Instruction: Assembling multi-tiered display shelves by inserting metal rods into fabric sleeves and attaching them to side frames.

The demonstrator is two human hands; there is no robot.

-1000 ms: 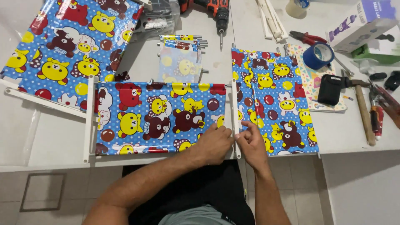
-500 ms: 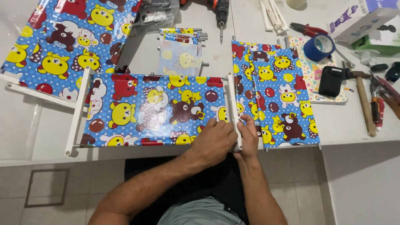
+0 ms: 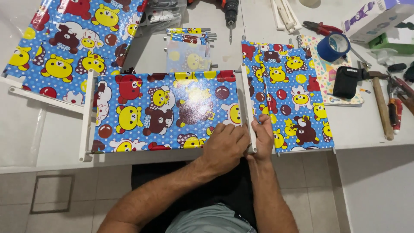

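Head view shows both hands meeting at the near end of a white plastic bar (image 3: 247, 108), which closes the right edge of a blue cartoon-print panel (image 3: 164, 110) lying flat on the white table (image 3: 26, 129). The left hand (image 3: 224, 144) lies palm-down on the panel's near right corner, fingers bent and pressing the sheet against the bar. The right hand (image 3: 262, 138) is closed around the bar's near end from the right side. It seems the sheet's edge is being seated into the bar; I judge the next move needs a steady push along the bar while the sheet stays flat.

A second printed panel (image 3: 293, 99) lies just right of the bar, and a larger one (image 3: 73, 39) at the far left. In the far right corner stand a white box with purple printing (image 3: 366, 19) and a green box (image 3: 390, 41) beside it. A blue tape roll (image 3: 334, 46) rests on a patterned notebook (image 3: 327, 77), near a black pouch (image 3: 346, 82). A hammer (image 3: 379, 103) lies further right, a drill (image 3: 230, 11) at the far middle.
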